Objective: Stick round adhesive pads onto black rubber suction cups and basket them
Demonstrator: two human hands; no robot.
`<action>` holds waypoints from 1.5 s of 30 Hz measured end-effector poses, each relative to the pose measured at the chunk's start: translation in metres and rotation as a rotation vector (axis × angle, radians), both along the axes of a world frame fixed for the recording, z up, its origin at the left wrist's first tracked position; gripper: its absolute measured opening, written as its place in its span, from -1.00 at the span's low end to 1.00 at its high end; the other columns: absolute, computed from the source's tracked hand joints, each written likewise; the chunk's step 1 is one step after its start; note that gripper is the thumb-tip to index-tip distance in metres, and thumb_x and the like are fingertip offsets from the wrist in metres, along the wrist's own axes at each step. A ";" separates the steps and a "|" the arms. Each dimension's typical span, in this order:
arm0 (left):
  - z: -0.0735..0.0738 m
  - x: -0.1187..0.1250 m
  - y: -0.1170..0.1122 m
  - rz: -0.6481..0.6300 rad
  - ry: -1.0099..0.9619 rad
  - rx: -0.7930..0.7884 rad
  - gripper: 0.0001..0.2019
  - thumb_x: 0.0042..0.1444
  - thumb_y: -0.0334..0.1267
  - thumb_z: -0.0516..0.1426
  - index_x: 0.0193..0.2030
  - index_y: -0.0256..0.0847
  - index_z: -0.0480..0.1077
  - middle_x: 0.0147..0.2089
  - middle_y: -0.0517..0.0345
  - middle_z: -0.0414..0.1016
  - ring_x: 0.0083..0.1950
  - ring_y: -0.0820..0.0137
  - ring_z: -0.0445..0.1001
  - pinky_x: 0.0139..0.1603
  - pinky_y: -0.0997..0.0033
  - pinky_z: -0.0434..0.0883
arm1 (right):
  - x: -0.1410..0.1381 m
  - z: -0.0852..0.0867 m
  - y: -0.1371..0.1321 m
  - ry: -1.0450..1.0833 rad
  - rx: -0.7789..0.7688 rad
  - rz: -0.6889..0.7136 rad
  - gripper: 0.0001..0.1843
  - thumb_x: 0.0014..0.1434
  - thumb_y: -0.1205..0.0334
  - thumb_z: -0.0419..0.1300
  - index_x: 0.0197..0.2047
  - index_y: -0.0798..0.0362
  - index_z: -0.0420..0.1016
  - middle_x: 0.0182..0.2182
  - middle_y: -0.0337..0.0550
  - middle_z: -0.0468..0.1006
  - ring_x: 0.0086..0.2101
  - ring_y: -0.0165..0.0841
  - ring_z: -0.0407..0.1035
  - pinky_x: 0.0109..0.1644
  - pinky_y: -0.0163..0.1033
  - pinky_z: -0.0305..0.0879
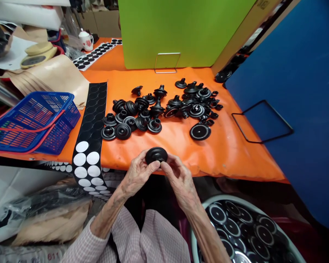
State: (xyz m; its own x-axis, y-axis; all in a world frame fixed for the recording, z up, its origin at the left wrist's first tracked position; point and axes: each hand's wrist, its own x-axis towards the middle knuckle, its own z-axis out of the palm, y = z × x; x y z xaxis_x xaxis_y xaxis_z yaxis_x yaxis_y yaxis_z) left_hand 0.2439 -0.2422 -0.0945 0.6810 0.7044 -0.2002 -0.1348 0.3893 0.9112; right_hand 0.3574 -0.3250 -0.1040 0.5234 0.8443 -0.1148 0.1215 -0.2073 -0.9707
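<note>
Both hands meet at the near edge of the orange-covered table (pixel 230 146) on one round black rubber part (pixel 156 155). My left hand (pixel 138 172) pinches the part from the left with thumb and fingers. My right hand (pixel 178 177) grips it from the right, fingers curled under it. Beyond the hands lie two heaps of the same black parts, one in the middle (pixel 134 117) and one further right (pixel 193 104). A black sticker sheet (pixel 95 106), with white round gaps at its near end, hangs over the table edge left of my left hand.
A blue plastic basket (pixel 35 120) sits at the left. A green board (pixel 181 33) stands at the back and a blue board (pixel 298 84) leans on the right. A round basin (pixel 249 226) of finished black discs sits low right. Brown paper and clutter fill the far left.
</note>
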 end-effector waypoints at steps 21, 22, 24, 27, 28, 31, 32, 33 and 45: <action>0.010 0.001 0.022 -0.121 0.119 0.233 -0.57 -0.11 -0.16 0.37 -0.10 -0.20 0.40 -0.12 0.14 0.44 -0.09 0.38 0.39 -0.06 0.39 0.33 | 0.002 -0.001 -0.002 0.546 0.247 -0.018 -0.68 0.16 0.05 0.24 0.00 -0.18 0.41 0.04 -0.24 0.48 0.09 -0.30 0.34 0.23 -0.09 0.23; 0.010 0.001 0.022 -0.125 0.133 0.279 -0.57 -0.10 -0.16 0.36 -0.09 -0.19 0.41 -0.13 0.15 0.43 -0.10 0.38 0.38 -0.05 0.38 0.32 | 0.001 -0.001 -0.002 0.565 0.256 -0.027 -0.66 0.18 0.04 0.23 0.03 -0.19 0.40 0.06 -0.24 0.47 0.11 -0.29 0.33 0.24 -0.08 0.22; 0.009 0.001 0.022 -0.156 0.154 0.364 -0.56 -0.08 -0.16 0.35 -0.04 -0.17 0.42 -0.13 0.15 0.43 -0.09 0.38 0.36 -0.02 0.36 0.30 | -0.001 0.001 0.000 0.580 0.265 -0.002 -0.65 0.20 0.03 0.21 0.05 -0.17 0.38 0.08 -0.22 0.47 0.12 -0.29 0.32 0.25 -0.08 0.21; 0.007 0.001 0.022 -0.153 0.150 0.379 -0.53 -0.09 -0.16 0.36 -0.01 -0.18 0.42 -0.12 0.13 0.44 -0.10 0.36 0.35 -0.03 0.36 0.29 | -0.001 0.004 0.000 0.540 0.245 0.051 -0.69 0.18 0.01 0.22 -0.02 -0.13 0.42 0.04 -0.21 0.50 0.11 -0.27 0.34 0.23 -0.10 0.24; 0.007 0.001 0.022 -0.135 0.146 0.369 -0.54 -0.09 -0.16 0.36 -0.02 -0.18 0.42 -0.13 0.12 0.44 -0.10 0.36 0.36 -0.04 0.36 0.30 | -0.001 0.005 0.000 0.517 0.239 0.045 -0.69 0.17 0.00 0.22 -0.03 -0.13 0.41 0.04 -0.21 0.50 0.11 -0.26 0.34 0.21 -0.10 0.27; 0.008 0.001 0.019 -0.100 0.161 0.385 -0.63 -0.04 -0.17 0.33 -0.07 -0.19 0.46 -0.15 0.11 0.46 -0.10 0.33 0.37 -0.04 0.36 0.31 | 0.000 0.004 -0.001 0.428 0.216 0.021 -0.66 0.17 -0.05 0.20 -0.03 -0.13 0.37 0.02 -0.20 0.51 0.09 -0.26 0.36 0.15 -0.10 0.33; 0.008 0.001 0.018 -0.095 0.166 0.402 -0.65 -0.02 -0.18 0.31 -0.08 -0.19 0.46 -0.15 0.10 0.46 -0.09 0.33 0.38 -0.03 0.36 0.31 | 0.000 0.003 -0.001 0.391 0.205 0.016 -0.66 0.17 -0.06 0.20 -0.05 -0.12 0.36 -0.02 -0.18 0.52 0.06 -0.26 0.38 0.13 -0.11 0.34; 0.009 0.002 0.017 -0.090 0.170 0.415 -0.67 0.00 -0.18 0.30 -0.09 -0.20 0.47 -0.15 0.09 0.47 -0.08 0.32 0.39 -0.02 0.36 0.31 | 0.000 0.003 -0.001 0.355 0.196 0.009 -0.68 0.17 -0.06 0.19 -0.07 -0.10 0.37 -0.06 -0.18 0.53 0.01 -0.27 0.41 0.10 -0.13 0.36; -0.005 0.020 0.048 0.005 0.353 0.363 -0.49 0.02 0.01 0.22 0.05 -0.24 0.34 -0.03 -0.03 0.51 -0.03 0.21 0.49 -0.02 0.23 0.41 | 0.049 0.014 0.005 -0.056 0.044 -0.122 -0.58 0.21 -0.08 0.10 0.04 -0.01 0.40 -0.04 -0.07 0.54 -0.10 -0.25 0.46 0.00 -0.10 0.40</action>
State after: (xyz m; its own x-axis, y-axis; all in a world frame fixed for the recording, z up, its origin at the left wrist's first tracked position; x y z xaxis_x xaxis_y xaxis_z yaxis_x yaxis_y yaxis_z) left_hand 0.2639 -0.1942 -0.0991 0.6124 0.7744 -0.1592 0.2046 0.0393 0.9781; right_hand 0.4065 -0.3195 -0.0897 0.6271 0.7775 -0.0473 0.1520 -0.1817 -0.9715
